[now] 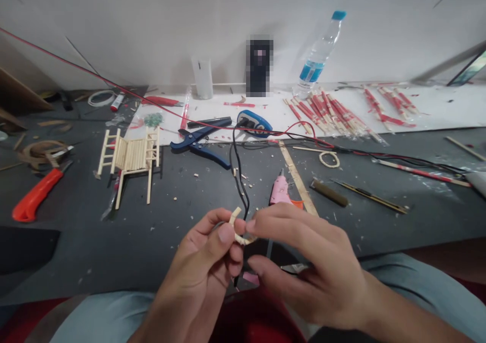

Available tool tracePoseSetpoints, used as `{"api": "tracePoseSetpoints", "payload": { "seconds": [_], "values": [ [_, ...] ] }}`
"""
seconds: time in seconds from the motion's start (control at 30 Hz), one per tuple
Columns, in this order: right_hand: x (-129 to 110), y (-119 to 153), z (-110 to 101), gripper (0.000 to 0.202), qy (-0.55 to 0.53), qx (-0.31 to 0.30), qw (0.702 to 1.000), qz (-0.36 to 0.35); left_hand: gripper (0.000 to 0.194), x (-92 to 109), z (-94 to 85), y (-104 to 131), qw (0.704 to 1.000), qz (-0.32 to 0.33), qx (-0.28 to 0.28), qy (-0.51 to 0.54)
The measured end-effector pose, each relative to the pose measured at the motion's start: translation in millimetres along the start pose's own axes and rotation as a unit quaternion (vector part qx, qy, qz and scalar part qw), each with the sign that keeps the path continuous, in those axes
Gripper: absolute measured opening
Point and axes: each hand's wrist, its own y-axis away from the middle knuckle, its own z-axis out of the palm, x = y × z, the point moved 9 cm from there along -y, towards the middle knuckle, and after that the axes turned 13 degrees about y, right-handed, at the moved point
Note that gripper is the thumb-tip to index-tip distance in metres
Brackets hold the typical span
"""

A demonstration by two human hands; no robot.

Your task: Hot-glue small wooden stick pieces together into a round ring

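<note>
My left hand (212, 247) pinches a small curved piece of pale wooden stick (238, 238) between thumb and fingers, above the table's front edge. My right hand (311, 262) is just to the right, its thumb and fingers apart. Its fingertips reach the far end of the curved piece, partly hiding it; whether they touch it I cannot tell. Behind my right hand lies a pink glue gun (280, 190), its lower part hidden. A miniature chair (132, 153) made of pale sticks stands at the left.
A blue pipe cutter (203, 143) and a blue power strip (254, 123) lie mid-table. Bundled sticks in red wrappers (334, 110), a water bottle (319, 54) and a phone (259, 67) are at the back. An orange-handled knife (38, 194) lies left; cables cross the table.
</note>
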Motion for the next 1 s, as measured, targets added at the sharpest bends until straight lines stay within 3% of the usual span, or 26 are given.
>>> {"api": "tracePoseSetpoints", "payload": {
  "seconds": [0.2, 0.3, 0.37, 0.43, 0.47, 0.53, 0.83, 1.0],
  "values": [
    [14, -3, -2, 0.017, -0.042, 0.022, 0.999, 0.01, 0.037, 5, -0.9, -1, 0.994, 0.044, -0.008, -0.098],
    [21, -1, -5, 0.016, -0.038, 0.041, 0.996, 0.073, 0.019, 30, -0.7, 6, 0.964, 0.179, -0.011, -0.196],
    [26, 1, -3, 0.014, -0.038, 0.04, 0.991, 0.119, 0.012, 54, 13.5, 21, 0.888, 0.328, -0.047, -0.318],
    [27, 3, 0, 0.012, -0.047, 0.034, 0.988, 0.146, 0.026, 61, 35.6, 40, 0.771, 0.435, -0.111, -0.451],
    [27, 3, 2, 0.011, -0.051, 0.032, 0.986, 0.153, 0.027, 58, 44.0, 45, 0.722, 0.459, -0.145, -0.497],
    [25, 2, 2, 0.01, -0.054, 0.034, 0.986, 0.152, 0.022, 53, 52.9, 50, 0.675, 0.47, -0.194, -0.536],
    [12, -3, 1, 0.013, -0.009, 0.038, 0.996, 0.078, 0.015, 54, 62.8, 51, 0.648, 0.469, -0.18, -0.573],
    [7, -4, 4, 0.011, 0.031, 0.006, 0.999, 0.039, 0.016, 52, 57.3, 44, 0.668, 0.433, -0.176, -0.579]
  ]
}}
